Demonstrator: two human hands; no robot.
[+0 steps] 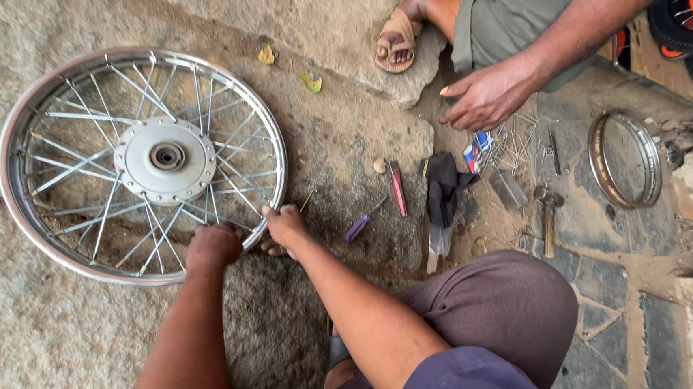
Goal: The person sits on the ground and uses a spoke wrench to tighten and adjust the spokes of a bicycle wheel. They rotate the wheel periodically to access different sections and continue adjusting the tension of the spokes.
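Note:
A spoked metal wheel (45, 248) with a silver hub (167, 158) lies flat on the stone ground at the left. My left hand (213, 246) is closed on the wheel's near rim. My right hand (285, 226) pinches something at the rim's right near edge, where a spoke meets it; the small part in its fingers is too hidden to make out. A thin loose spoke (308, 200) lies just right of that hand.
A purple-handled screwdriver (362, 223), a red tool (397, 188), a black cloth (444, 188), a hammer (548, 213), scattered spokes (513, 142) and a small metal ring (625, 159) lie to the right. Another person's hand (486, 94) and sandalled foot (397, 41) are at the top.

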